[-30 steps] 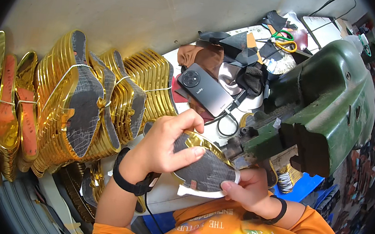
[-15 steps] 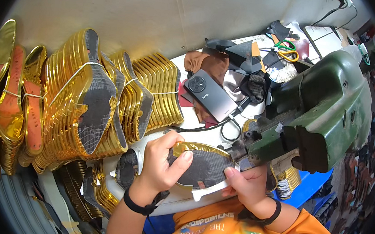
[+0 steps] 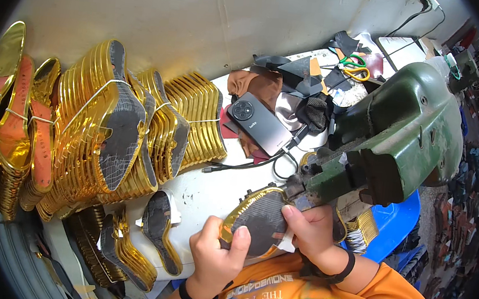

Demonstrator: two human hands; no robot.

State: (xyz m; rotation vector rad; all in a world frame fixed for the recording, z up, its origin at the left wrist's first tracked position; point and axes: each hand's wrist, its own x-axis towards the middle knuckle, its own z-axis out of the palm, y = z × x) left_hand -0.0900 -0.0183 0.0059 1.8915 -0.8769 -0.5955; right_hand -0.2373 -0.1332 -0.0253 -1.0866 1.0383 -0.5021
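I hold a gold-edged shoe insole (image 3: 262, 217) with its dark grey lined underside facing up. Gathered gold material runs along its curved edge, and a white strip hangs at its near side. My left hand (image 3: 216, 255) grips the left end, thumb on top and fingers curled beneath. At the opposite end, my right hand (image 3: 317, 239) pinches the insole between thumb and hidden fingers. The insole's far edge lies against the dark metal tip of a green machine (image 3: 410, 147); the exact contact cannot be made out.
Tied stacks of gold insoles (image 3: 96, 131) fill the left side. A single insole (image 3: 159, 228) lies left of my hands. Beyond are a phone (image 3: 261, 126), a black cable (image 3: 232, 166), material scraps (image 3: 256, 85) and scissors (image 3: 355, 71). A blue tray (image 3: 395, 226) sits at right.
My left hand has moved nearer and slightly right, turning the insole against the machine tip. The single insole on the table shows fully now. The whole view has shifted slightly.
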